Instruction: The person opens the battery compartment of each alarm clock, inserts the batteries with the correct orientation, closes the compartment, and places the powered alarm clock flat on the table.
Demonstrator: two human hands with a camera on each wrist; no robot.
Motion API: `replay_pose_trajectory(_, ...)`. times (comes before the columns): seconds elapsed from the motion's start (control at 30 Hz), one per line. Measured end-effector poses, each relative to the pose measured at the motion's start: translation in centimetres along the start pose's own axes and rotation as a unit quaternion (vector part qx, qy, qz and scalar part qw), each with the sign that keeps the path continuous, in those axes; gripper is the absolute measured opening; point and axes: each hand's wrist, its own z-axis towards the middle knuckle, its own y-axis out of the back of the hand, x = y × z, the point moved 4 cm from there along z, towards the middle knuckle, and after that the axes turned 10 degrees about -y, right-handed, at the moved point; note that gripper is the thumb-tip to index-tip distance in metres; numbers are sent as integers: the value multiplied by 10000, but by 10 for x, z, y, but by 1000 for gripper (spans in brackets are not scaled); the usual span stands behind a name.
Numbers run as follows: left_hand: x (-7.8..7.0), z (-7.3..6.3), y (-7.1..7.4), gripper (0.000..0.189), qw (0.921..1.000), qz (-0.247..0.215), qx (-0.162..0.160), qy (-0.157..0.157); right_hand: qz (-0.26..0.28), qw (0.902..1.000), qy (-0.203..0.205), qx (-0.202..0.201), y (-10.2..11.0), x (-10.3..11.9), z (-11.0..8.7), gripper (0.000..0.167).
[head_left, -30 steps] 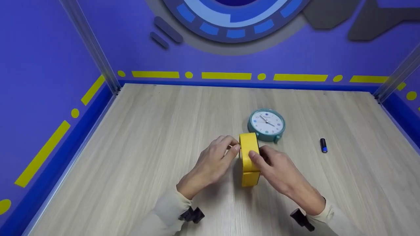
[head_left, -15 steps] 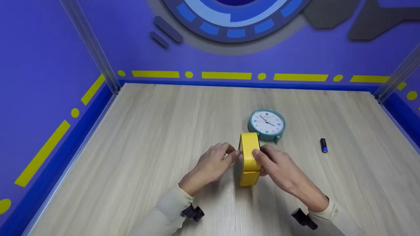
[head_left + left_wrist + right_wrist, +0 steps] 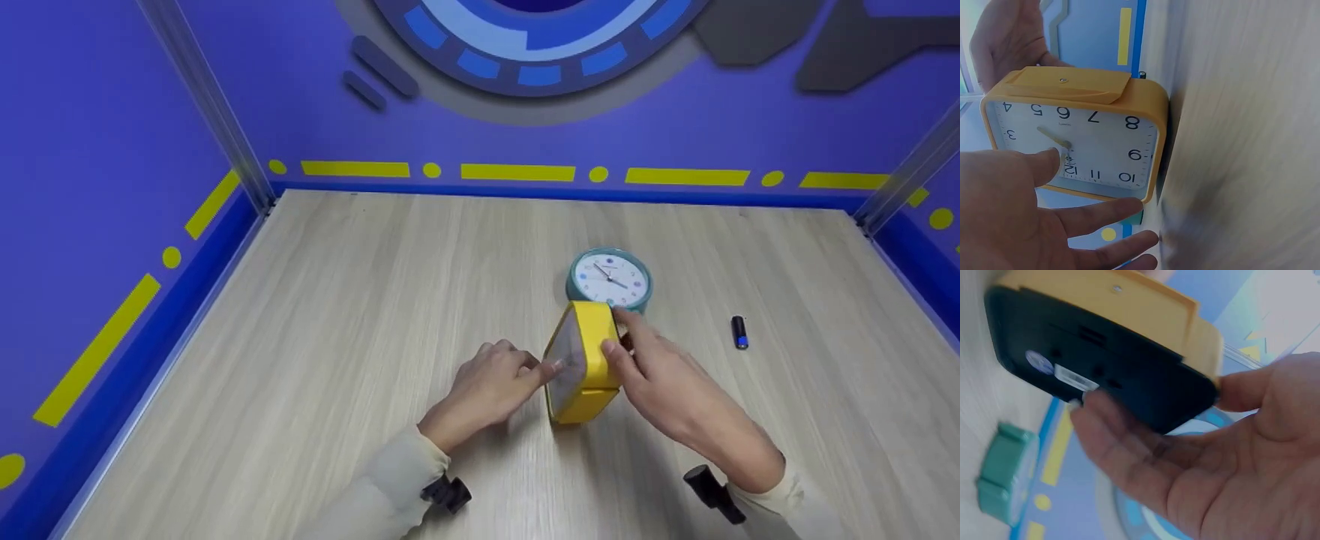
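Note:
A yellow rectangular alarm clock (image 3: 598, 349) stands on its short side at the middle of the table, its white dial (image 3: 1100, 132) turned toward my left hand (image 3: 487, 386). The thumb of that hand overlaps the dial in the left wrist view, while its other fingers stretch out past the case's edge. My right hand (image 3: 671, 390) holds the clock, thumb on the yellow side and fingers against the black back (image 3: 1112, 377). A label and a round sticker show on this back. Just behind it lies a round teal alarm clock (image 3: 609, 276), face up, partly covered by the yellow one.
A small black and blue battery (image 3: 739, 332) lies on the wooden table (image 3: 360, 300) to the right. Blue panels (image 3: 480, 142) with yellow markings enclose the back and sides. Each wrist carries a black camera mount.
The yellow clock has turned so that its dial shows in the head view, and its upper part has shifted right with my right hand. My left thumb now overlaps the dial.

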Motion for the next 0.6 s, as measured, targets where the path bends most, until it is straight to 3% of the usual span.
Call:
replay_pose_trajectory(0.27, -4, -1, -7, 64, 9991, 108, -261, -305, -1024, 9878, 281, -1140, 9, 9, -12, 32)
replay_pose_trajectory(0.6, -7, -2, -14, 59, 9981, 369, -327, -356, -1311, 9796, -33, -1523, 13, 5, -11, 31)
